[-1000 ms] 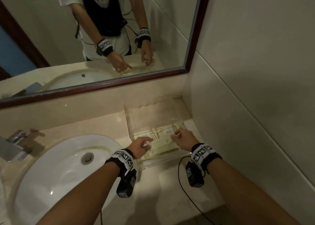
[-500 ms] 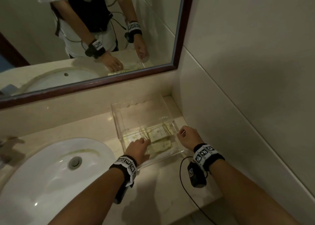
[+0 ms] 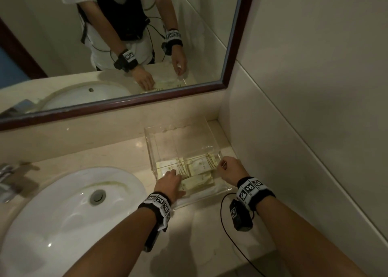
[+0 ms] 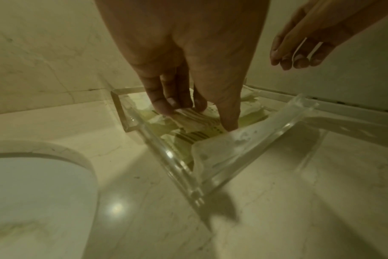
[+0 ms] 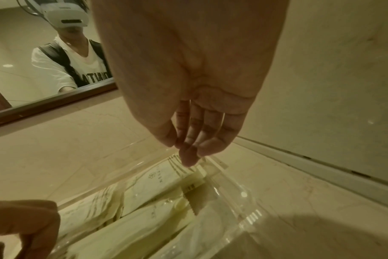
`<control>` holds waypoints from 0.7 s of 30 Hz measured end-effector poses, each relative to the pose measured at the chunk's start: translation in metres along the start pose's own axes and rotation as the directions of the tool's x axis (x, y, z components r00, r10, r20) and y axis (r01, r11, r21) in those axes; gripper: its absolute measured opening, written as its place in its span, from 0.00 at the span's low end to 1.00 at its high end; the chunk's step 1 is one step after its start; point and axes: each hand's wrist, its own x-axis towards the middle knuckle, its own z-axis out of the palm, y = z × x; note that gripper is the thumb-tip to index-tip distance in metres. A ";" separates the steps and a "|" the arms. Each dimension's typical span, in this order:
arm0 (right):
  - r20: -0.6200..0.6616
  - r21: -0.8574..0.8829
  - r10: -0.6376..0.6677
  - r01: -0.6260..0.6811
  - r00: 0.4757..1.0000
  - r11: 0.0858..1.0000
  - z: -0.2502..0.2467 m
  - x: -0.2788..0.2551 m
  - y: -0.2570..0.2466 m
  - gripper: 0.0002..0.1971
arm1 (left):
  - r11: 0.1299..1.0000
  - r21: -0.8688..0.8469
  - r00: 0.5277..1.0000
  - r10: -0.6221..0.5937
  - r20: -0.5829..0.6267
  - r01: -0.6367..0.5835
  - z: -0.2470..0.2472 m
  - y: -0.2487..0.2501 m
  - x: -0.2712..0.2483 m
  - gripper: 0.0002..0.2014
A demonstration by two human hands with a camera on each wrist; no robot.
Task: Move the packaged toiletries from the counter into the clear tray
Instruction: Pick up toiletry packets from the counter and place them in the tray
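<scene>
A clear tray stands on the counter in the corner by the right wall. Several pale packaged toiletries lie flat inside it. My left hand reaches down into the tray's near left part. In the left wrist view its fingers and thumb pinch the striped end of one packet that lies on the others. My right hand hovers over the tray's right rim. Its fingers hang straight and together, with nothing in them.
A white sink takes up the counter on the left, with a metal faucet at the far left edge. A framed mirror hangs behind and the tiled wall stands close on the right. A black cable trails over the counter's front.
My left hand has carried a white packet over the tray's near rim and lowered it onto the packets inside. The right hand has stayed by the right rim.
</scene>
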 end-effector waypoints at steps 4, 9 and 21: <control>0.018 -0.025 -0.033 0.034 0.999 0.999 0.001 0.001 -0.009 0.05 | 0.999 0.027 1.000 -0.025 0.008 0.025 -0.003 -0.005 -0.001 0.25; 0.052 -0.060 -0.046 0.049 0.998 0.997 -0.001 0.000 -0.028 0.07 | 0.996 0.061 0.997 -0.071 0.011 0.070 -0.014 -0.013 -0.007 0.20; 0.188 -0.155 -0.229 0.258 0.955 0.954 0.028 -0.012 -0.119 0.08 | 0.929 -0.229 0.950 -0.310 -0.044 0.293 -0.047 -0.089 -0.055 0.14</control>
